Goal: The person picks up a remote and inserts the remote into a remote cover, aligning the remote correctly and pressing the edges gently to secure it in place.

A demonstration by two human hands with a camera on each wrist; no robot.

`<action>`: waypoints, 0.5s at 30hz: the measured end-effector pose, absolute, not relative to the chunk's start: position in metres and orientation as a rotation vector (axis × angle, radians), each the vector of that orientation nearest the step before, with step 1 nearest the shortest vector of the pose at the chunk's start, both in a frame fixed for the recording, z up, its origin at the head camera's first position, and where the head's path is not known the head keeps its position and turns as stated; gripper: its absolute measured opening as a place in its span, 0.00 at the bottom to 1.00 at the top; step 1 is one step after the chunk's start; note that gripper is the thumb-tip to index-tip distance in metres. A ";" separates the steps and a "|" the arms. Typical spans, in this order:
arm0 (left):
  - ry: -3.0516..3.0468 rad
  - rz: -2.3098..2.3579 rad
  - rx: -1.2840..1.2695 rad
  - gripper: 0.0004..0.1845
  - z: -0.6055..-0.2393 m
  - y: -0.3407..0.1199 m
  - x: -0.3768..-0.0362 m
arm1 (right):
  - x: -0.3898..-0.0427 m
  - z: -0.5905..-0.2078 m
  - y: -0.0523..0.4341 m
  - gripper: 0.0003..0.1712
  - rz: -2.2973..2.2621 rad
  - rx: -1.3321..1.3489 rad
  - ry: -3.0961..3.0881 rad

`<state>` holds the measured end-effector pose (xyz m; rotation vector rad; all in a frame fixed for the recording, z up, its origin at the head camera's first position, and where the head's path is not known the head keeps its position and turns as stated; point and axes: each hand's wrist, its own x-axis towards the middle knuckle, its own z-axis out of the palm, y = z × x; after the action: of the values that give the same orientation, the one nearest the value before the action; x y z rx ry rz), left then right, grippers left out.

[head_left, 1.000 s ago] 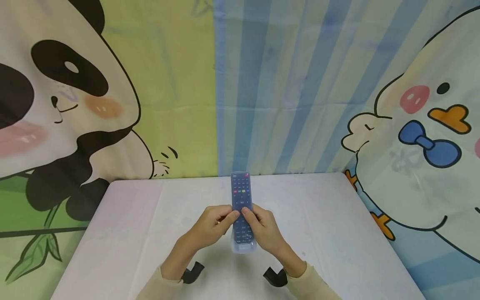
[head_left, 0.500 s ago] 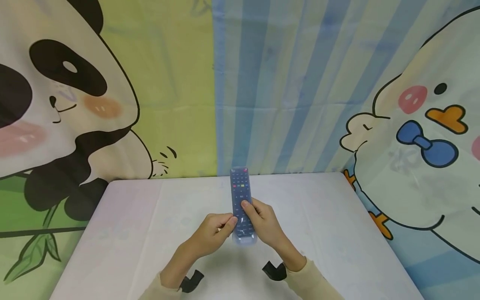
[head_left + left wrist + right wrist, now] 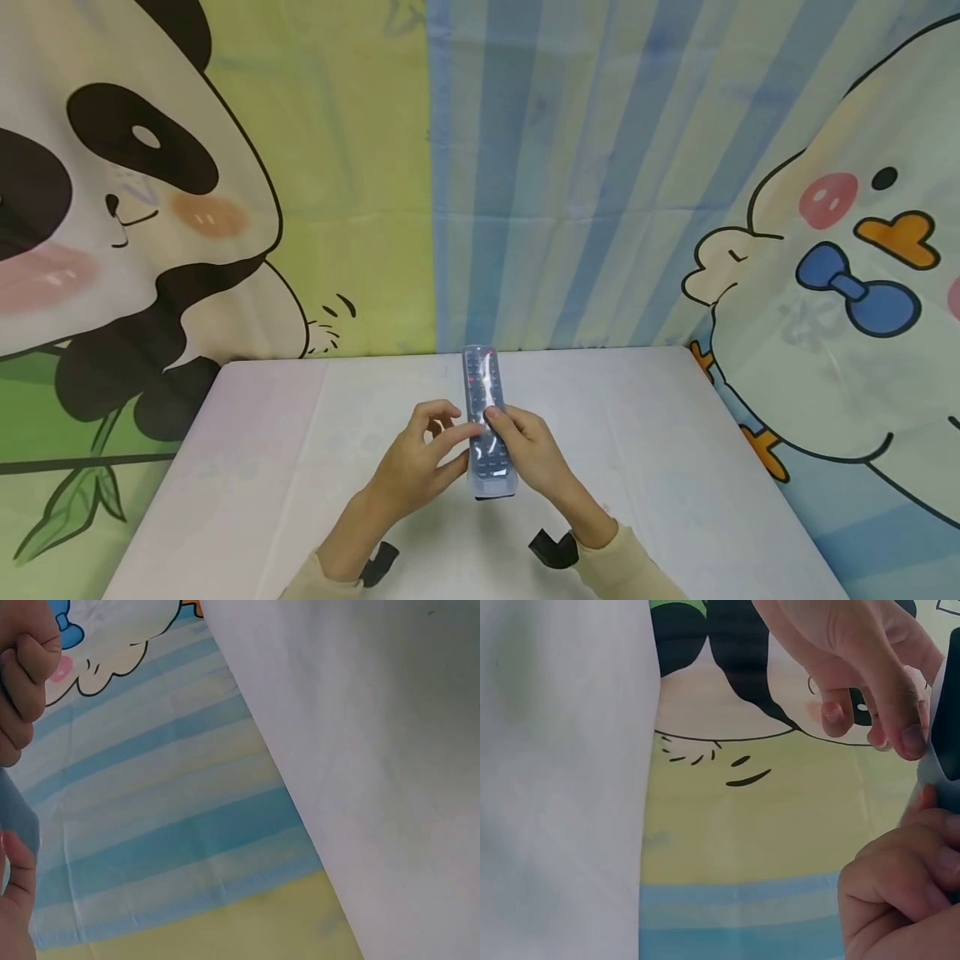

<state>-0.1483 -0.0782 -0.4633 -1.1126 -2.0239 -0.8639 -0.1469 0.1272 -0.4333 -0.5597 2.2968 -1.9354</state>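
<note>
A dark remote control [image 3: 483, 383] in a translucent bluish cover is held tilted up above the white table, with a shiny glare on its buttons. My right hand [image 3: 534, 442] grips its right side, thumb on the front and fingers curled behind. My left hand [image 3: 420, 454] is at the left side, one extended finger touching the remote's face and the thumb close to the lower edge. In the right wrist view, the left hand [image 3: 870, 660] reaches to the edge of the remote [image 3: 951, 712]. The left wrist view shows the curled right-hand fingers [image 3: 22, 682] and part of the cover [image 3: 19, 814].
The white table [image 3: 360, 392] lies under both hands and ends at a printed curtain [image 3: 525, 167] with a panda and a chick. Black straps [image 3: 553, 550] are at both wrists.
My left hand has loosened from the remote's left edge and put an extended finger on its face. The remote rose, then came down slightly. My right hand keeps its grip.
</note>
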 end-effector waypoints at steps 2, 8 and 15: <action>-1.988 -0.813 -1.142 0.15 -0.463 -0.077 -0.149 | -0.146 -0.433 0.128 0.24 -1.910 -0.543 2.276; -1.914 -0.713 -1.181 0.15 -0.462 -0.075 -0.148 | -0.144 -0.434 0.133 0.30 -1.834 -0.469 2.261; -1.893 -0.695 -1.177 0.16 -0.462 -0.074 -0.148 | -0.142 -0.434 0.137 0.36 -1.827 -0.461 2.193</action>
<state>-0.1485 -0.0744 -0.4623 -1.1768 -1.8934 -0.6947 -0.1418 0.1374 -0.4338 -0.4613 2.1931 -1.8270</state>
